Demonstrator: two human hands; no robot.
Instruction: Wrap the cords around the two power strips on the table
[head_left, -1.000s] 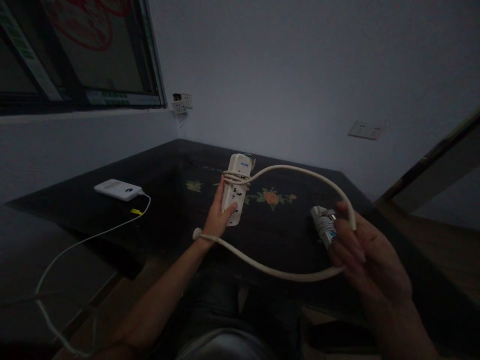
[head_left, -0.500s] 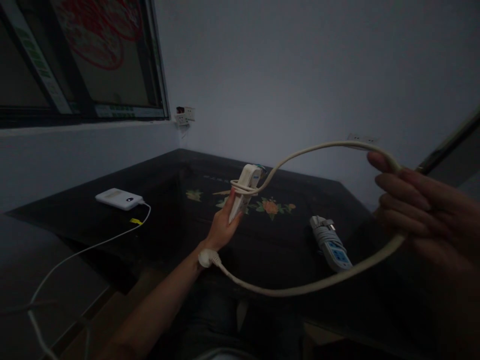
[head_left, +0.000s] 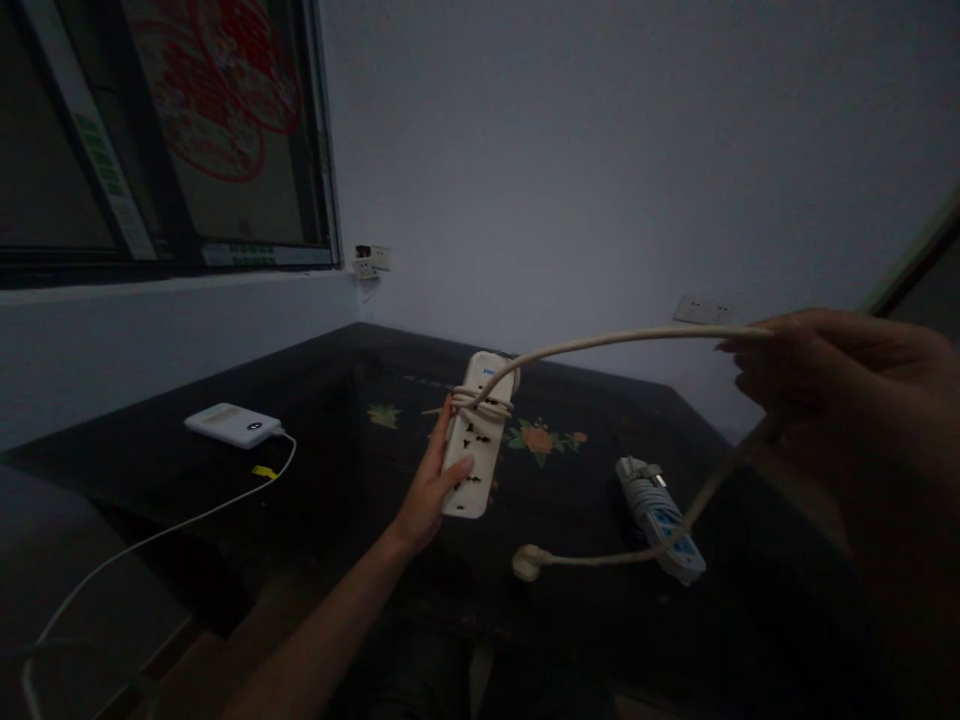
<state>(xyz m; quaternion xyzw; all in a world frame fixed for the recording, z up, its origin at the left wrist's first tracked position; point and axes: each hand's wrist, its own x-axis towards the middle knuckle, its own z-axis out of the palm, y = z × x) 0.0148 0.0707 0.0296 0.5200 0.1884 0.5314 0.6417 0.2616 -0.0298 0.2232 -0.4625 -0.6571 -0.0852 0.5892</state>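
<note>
My left hand (head_left: 435,488) grips a white power strip (head_left: 480,440) by its side, thumb on the socket face, above the dark table. Several turns of the strip's cream cord (head_left: 607,342) wrap around its upper part. At the right, my right hand (head_left: 832,375) is closed on the cord, which runs taut-looking between the two hands. Below, the free end bends back from my right hand to a round plug (head_left: 529,563) hanging left of it. A second power strip (head_left: 664,520), with blue sockets and its grey cord wound around it, lies on the table behind the hanging cord.
On the left of the black table (head_left: 315,400) lies a white power bank (head_left: 234,425) with a white cable (head_left: 150,540) trailing off the edge. A yellow tag (head_left: 264,471) is beside the cable. Wall sockets (head_left: 703,310) sit behind; a window (head_left: 187,150) is at left.
My right hand has moved right, pulling the cord out longer from the strip. The plug has swung from my left wrist to hang right of it. The strip tilted, then turned face-on again.
</note>
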